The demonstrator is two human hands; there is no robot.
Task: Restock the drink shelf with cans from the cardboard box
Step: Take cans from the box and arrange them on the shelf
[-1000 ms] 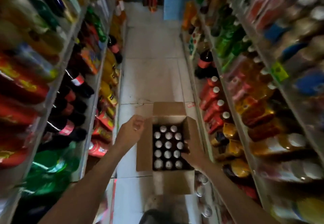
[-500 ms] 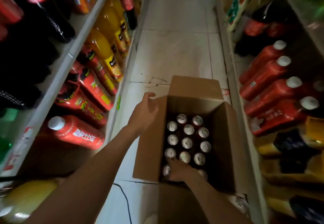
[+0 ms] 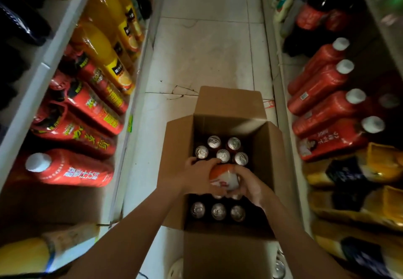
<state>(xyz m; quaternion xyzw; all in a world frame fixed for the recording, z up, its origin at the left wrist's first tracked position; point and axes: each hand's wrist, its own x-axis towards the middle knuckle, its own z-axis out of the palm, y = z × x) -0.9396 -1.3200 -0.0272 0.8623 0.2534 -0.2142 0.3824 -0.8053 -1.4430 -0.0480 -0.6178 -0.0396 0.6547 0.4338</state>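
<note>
Step in hand: the pick-up. I judge that I am lifting one can out of the cardboard box (image 3: 231, 104), and nothing from this handful has reached a shelf yet.
Left fingers (image 3: 207, 163): curled over the top and left side of the can (image 3: 224, 178), gripping it.
Right fingers (image 3: 245, 175): wrapped round its right and lower side, also gripping. Both sets hold the one can between them.
Can: orange and white and tipped over, so I see its side rather than its lid. It is over the middle of the box, above the tops of the other cans. I cannot tell whether its base has cleared them.
Other cans (image 3: 223, 155): five silver tops stand beyond my knuckles and three stand nearer me. A few more are partly hidden under my hands.
Box: stands open on the aisle floor (image 3: 207, 49) with its flaps spread, between the two runs of shelving.
Shelves: red bottles with white caps (image 3: 327, 104) lie on the right. Red and orange bottles (image 3: 96, 95) are on the left.
Next move: I should draw the can straight up past the box wall, pass it to one set of fingers, turn it upright and carry it to the drink shelf.
Where it goes: probably low on the right, where two can tops (image 3: 278, 267) show beside the near flap. I cannot see a free slot from here.
</note>
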